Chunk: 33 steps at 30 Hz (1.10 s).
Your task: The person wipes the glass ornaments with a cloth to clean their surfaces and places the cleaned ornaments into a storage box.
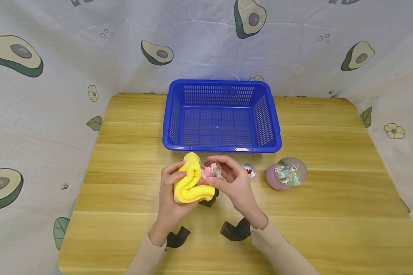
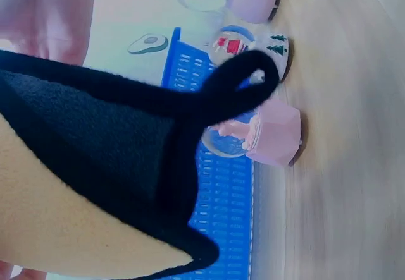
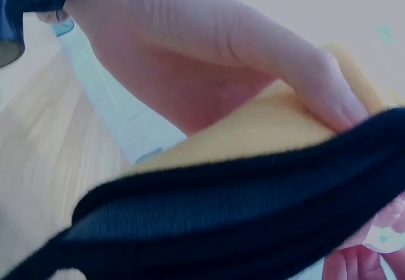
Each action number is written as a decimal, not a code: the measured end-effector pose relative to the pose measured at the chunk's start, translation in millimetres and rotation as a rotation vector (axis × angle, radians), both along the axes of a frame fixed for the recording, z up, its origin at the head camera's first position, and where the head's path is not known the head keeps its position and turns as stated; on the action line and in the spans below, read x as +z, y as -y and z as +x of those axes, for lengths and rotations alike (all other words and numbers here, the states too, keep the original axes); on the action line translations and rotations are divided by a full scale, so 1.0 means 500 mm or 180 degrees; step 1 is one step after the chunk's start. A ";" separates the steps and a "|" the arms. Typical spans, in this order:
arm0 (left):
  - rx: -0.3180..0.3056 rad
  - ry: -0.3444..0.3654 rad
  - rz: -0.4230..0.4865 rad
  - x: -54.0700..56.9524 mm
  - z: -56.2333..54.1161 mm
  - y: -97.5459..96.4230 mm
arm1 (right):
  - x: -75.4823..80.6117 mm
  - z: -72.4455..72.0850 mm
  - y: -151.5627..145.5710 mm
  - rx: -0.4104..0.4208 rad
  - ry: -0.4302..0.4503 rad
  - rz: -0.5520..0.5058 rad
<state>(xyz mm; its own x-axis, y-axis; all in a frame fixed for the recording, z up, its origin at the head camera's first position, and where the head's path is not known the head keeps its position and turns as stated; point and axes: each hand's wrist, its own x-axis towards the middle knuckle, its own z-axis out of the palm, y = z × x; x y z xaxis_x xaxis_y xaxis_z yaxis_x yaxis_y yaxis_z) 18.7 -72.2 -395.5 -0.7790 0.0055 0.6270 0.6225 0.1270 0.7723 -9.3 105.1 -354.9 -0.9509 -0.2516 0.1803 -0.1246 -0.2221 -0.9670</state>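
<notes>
My left hand [image 1: 172, 191] grips a folded yellow cloth [image 1: 189, 187], thumb on one side and fingers on the other. The cloth has black edging and a hanging loop [image 2: 243, 90], seen large in the left wrist view. My right hand [image 1: 234, 181] holds a snow globe [image 1: 211, 170] with a pink figure inside its clear dome, thumb in front and fingers behind. Its lower part lies against the cloth and is partly hidden. In the right wrist view the cloth [image 3: 253, 128] covers most of the hold, and the left thumb [image 3: 323, 97] presses on it.
A blue slotted basket [image 1: 221, 149] stands behind the hands. To the right are a small Santa snow globe [image 1: 249, 170] and a larger purple-based one [image 1: 278, 178]. The left wrist view also shows a pink-based snow globe [image 2: 278, 134] standing on the wooden table [image 1: 330, 202].
</notes>
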 end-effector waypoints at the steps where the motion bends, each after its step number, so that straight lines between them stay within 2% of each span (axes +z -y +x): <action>1: -0.0022 0.0038 0.0076 0.001 0.000 0.002 | 0.000 -0.002 0.001 -0.0004 -0.0071 -0.0018; 7: -0.0238 0.0178 0.0565 0.000 0.002 0.017 | -0.001 -0.018 0.006 0.0015 -0.0527 -0.0103; 15: -0.0129 0.0286 0.0817 -0.008 0.013 0.042 | 0.004 -0.070 0.022 -0.0235 -0.0944 -0.0065; 18: -0.0105 0.0343 0.0907 -0.010 0.018 0.052 | 0.007 -0.093 0.034 -0.0348 -0.0935 0.0036; 25: -0.0066 0.0570 0.1016 -0.019 0.035 0.068 | 0.008 -0.141 0.067 -0.0630 -0.0658 0.0314; 29: -0.0081 0.0699 0.1014 -0.021 0.040 0.072 | -0.002 -0.176 0.086 -0.0753 -0.0595 0.0525; 33: -0.0074 0.0735 0.1021 -0.020 0.044 0.074 | -0.024 -0.217 0.099 -0.0800 -0.0463 0.0703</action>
<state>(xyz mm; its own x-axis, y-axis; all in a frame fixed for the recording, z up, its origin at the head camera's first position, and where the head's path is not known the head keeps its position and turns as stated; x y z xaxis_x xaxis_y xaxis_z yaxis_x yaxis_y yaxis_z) 40.7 -109.2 -405.5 -0.9017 -0.1430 0.4081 0.4277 -0.1556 0.8904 -117.8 55.7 -366.8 -0.9564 -0.0612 0.2856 -0.2885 0.0454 -0.9564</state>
